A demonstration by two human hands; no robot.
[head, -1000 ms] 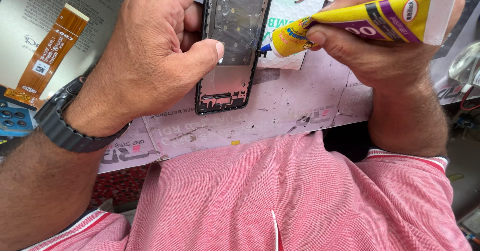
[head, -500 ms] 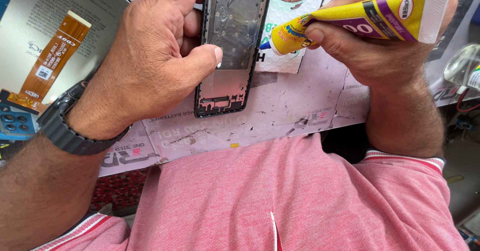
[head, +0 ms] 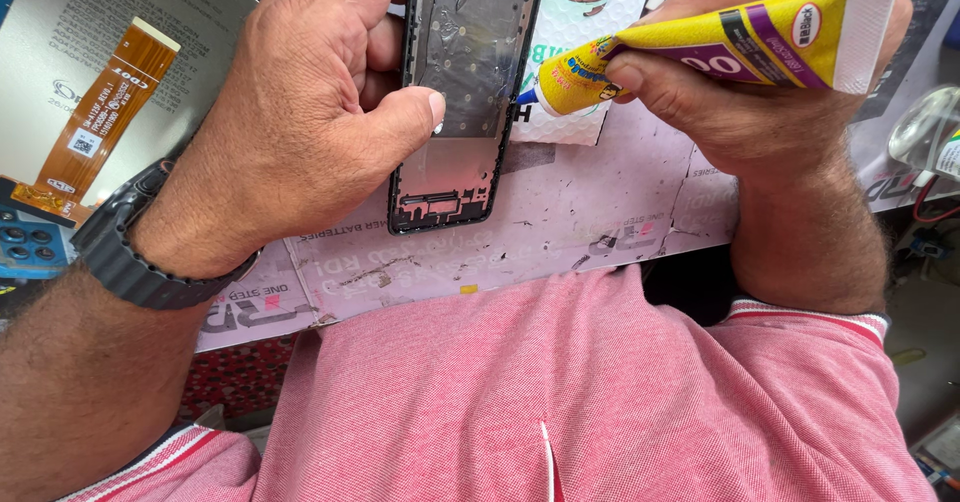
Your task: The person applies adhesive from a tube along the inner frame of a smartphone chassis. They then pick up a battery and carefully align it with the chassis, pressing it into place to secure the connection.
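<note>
My left hand [head: 300, 122] grips a black phone frame [head: 455, 102] by its left edge, thumb pressed on its inner face; the frame stands lengthwise over the work mat. My right hand [head: 760, 92] squeezes a yellow glue tube [head: 740, 47] with a purple band, its blue nozzle tip touching the frame's right edge about halfway up. A dark watch sits on my left wrist [head: 140, 252].
A worn printed work mat [head: 600, 222] covers the bench. At the left lies a grey display panel [head: 60, 52] with an orange flex cable [head: 100, 122]. A clear round container [head: 925, 132] stands at the right edge. My pink shirt fills the foreground.
The glue tube's nozzle has slid slightly up along the frame's right edge. My left hand keeps the same grip on the frame.
</note>
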